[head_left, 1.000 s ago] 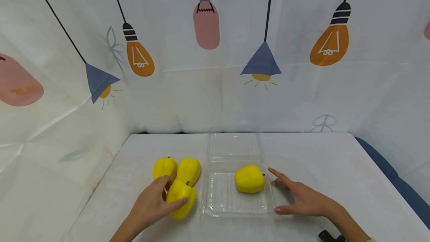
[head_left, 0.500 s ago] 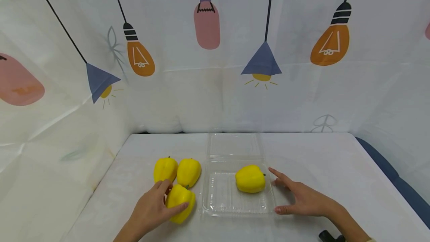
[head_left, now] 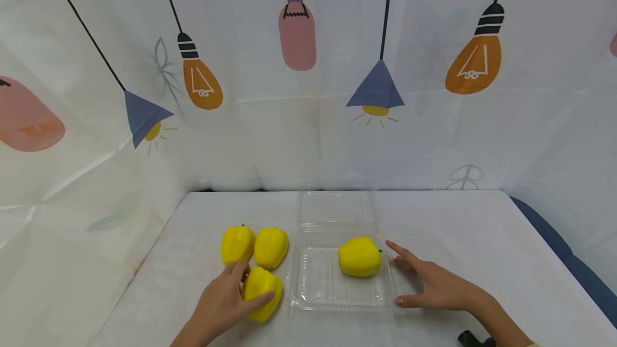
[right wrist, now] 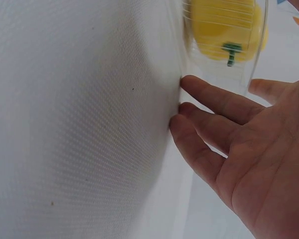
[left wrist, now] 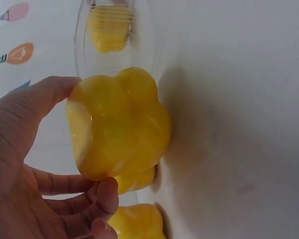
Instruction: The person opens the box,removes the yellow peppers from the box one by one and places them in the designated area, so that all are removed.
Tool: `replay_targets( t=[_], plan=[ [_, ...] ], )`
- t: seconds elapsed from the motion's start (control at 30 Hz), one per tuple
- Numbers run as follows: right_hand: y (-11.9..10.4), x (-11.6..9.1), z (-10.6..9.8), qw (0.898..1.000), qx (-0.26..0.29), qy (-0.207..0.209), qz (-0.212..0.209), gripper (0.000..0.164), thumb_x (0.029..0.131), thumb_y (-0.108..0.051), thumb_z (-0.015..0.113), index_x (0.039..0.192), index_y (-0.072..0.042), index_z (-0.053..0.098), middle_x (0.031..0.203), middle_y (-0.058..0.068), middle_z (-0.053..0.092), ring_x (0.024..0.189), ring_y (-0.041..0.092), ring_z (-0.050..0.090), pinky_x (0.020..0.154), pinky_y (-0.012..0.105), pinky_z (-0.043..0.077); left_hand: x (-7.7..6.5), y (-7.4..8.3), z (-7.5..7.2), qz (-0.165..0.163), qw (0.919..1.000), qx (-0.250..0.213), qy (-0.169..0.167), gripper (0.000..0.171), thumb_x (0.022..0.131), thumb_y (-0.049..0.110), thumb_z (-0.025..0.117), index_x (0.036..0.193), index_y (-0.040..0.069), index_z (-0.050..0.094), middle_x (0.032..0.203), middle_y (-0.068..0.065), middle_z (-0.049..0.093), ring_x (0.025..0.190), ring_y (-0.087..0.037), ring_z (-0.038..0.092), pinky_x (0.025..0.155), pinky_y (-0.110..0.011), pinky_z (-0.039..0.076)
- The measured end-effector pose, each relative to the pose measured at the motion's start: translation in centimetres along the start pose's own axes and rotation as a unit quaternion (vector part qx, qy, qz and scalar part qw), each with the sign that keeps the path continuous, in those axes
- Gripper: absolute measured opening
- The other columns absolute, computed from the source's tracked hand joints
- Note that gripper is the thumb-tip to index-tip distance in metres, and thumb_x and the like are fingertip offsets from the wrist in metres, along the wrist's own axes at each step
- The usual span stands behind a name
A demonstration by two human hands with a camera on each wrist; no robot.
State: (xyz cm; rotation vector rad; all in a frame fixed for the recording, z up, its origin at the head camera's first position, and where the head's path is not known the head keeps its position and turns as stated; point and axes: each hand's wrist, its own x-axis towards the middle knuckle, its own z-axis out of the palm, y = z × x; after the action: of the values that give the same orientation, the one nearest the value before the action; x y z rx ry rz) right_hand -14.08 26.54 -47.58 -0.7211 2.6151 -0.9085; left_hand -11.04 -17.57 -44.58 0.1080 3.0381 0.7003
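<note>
My left hand [head_left: 224,299] grips a yellow bell pepper [left wrist: 122,124] between thumb and fingers, left of a clear plastic clamshell container [head_left: 315,283]. Just behind it two more yellow peppers, one on the left [head_left: 237,244] and one on the right [head_left: 271,248], lie side by side. Another yellow bell pepper [head_left: 359,256] rests on its side in the container's right half, its dark green stem [right wrist: 231,52] pointing right. At the container's right edge is my right hand [head_left: 434,285], fingers spread and relaxed, holding nothing; its fingertips [right wrist: 190,82] are down at the table.
The container's lid [head_left: 336,209] lies folded back toward the rear of the white table [head_left: 448,229]. A small black object [head_left: 474,339] sits at the front edge near the right forearm. Behind the table hangs a white cloth [head_left: 318,138] printed with lamps.
My left hand and the gripped pepper have shifted toward the front of the table, away from the two peppers behind, then slightly right. The right hand has stayed in place.
</note>
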Motion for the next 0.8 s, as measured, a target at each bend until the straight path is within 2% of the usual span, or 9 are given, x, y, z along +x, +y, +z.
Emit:
replay_targets(
  t=[0.27,0.47,0.67,0.8],
  plan=[
    [-0.09,0.02,-0.12,1.0,-0.003,-0.002,0.004,0.104,0.083,-0.052,0.074,0.159,-0.025,0.007,0.139,0.02,0.052,0.122,0.039,0.054,0.094,0.065,0.042,-0.03,0.21,0.37,-0.015,0.9996,0.02,0.009,0.069,0.068,0.071,0.075,0.1,0.014,0.053,0.082,0.002,0.048,0.064,-0.013,0.044,0.057,-0.028,0.039],
    [-0.04,-0.01,-0.08,1.0,-0.003,-0.001,0.002,0.104,0.084,-0.052,0.073,0.159,-0.024,0.007,0.138,0.019,0.053,0.122,0.039,0.054,0.094,0.065,0.042,-0.06,0.17,0.38,-0.024,0.9992,0.026,0.016,0.071,0.069,0.073,0.073,0.098,0.012,0.051,0.075,0.002,0.045,0.061,-0.014,0.041,0.054,-0.029,0.036],
    [0.03,-0.01,-0.01,1.0,0.003,-0.003,0.001,0.103,0.084,-0.051,0.073,0.159,-0.024,0.007,0.139,0.02,0.052,0.124,0.04,0.052,0.094,0.066,0.041,-0.09,0.2,0.13,-0.05,0.9986,0.012,-0.007,0.073,0.069,0.073,0.072,0.098,0.011,0.05,0.073,0.0,0.046,0.062,-0.016,0.043,0.054,-0.03,0.036],
    [0.14,0.05,0.05,1.0,0.004,-0.001,0.003,0.104,0.084,-0.053,0.073,0.159,-0.026,0.007,0.139,0.019,0.052,0.124,0.039,0.052,0.095,0.064,0.041,0.04,0.09,0.1,-0.06,0.9977,-0.019,-0.024,0.069,0.073,0.07,0.072,0.098,0.009,0.05,0.074,0.0,0.049,0.061,-0.017,0.044,0.054,-0.031,0.038]
  ],
)
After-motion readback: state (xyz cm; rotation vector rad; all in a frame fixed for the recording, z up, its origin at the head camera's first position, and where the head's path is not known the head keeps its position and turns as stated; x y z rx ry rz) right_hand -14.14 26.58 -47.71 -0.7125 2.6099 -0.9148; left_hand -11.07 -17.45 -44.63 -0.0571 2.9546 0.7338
